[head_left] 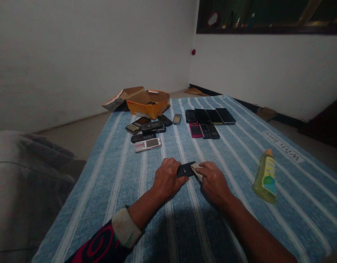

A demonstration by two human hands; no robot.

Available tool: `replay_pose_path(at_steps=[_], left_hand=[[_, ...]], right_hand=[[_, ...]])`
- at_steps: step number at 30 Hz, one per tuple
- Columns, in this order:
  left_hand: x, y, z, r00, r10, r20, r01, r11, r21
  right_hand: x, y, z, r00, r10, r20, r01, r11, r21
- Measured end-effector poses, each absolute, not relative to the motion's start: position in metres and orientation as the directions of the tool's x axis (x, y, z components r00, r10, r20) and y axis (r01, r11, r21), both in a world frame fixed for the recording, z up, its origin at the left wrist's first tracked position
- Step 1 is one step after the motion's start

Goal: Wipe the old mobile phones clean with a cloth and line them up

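Low over the striped blue cloth [154, 204], my left hand [167, 178] grips one end of a dark mobile phone [185, 170], thumb along its near edge. At the phone's other end, my right hand [213, 180] is closed on a pale cloth [196, 170] that touches the phone's surface. Beyond my hands, towards the left, lies a loose group of phones, among them a silver and white phone [148, 145]. Two rows of phones sit farther right, including a pink-framed phone [195, 130] and a large black phone [225, 115].
An orange cardboard box [148, 109] stands open at the back left, its lid [121, 98] beside it. A bottle of yellow-green liquid [264, 179] is to the right of my right hand. One small phone [177, 118] lies between the two groups.
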State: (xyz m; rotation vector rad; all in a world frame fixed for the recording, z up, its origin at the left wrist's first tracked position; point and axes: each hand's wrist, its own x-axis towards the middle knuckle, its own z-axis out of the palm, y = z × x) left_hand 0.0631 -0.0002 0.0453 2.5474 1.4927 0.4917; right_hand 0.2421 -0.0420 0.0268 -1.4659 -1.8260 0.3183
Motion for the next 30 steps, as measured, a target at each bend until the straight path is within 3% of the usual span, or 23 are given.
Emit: replay_pose_path(at_steps=[2, 4, 6, 9, 15, 30], left_hand=[[0.063, 0.000, 0.045, 0.452, 0.870, 0.199, 0.821, -0.492, 0.289], [0.062, 0.000, 0.045, 0.456, 0.868, 0.196, 0.817, -0.496, 0.295], [0.062, 0.000, 0.045, 0.464, 0.863, 0.199, 0.810, -0.504, 0.300], [0.062, 0.001, 0.044, 0.465, 0.859, 0.215, 0.803, -0.512, 0.306], [0.061, 0.001, 0.043, 0.467, 0.853, 0.234, 0.796, -0.521, 0.308], [0.062, 0.000, 0.041, 0.468, 0.848, 0.247, 0.793, -0.527, 0.306]], right_hand=[[0.249, -0.039, 0.029, 0.118, 0.944, 0.309, 0.435, 0.231, -0.871], [0.253, -0.035, 0.032, 0.244, 0.967, 0.080, 0.066, 0.066, -0.996], [0.254, -0.032, 0.036, 0.229, 0.964, -0.132, -0.242, -0.075, -0.967], [0.255, -0.031, 0.039, 0.112, 0.968, -0.225, -0.474, -0.147, -0.868], [0.258, -0.029, 0.039, 0.035, 0.975, -0.219, -0.588, -0.156, -0.793], [0.255, -0.034, 0.036, 0.011, 0.986, -0.166, -0.613, -0.125, -0.780]])
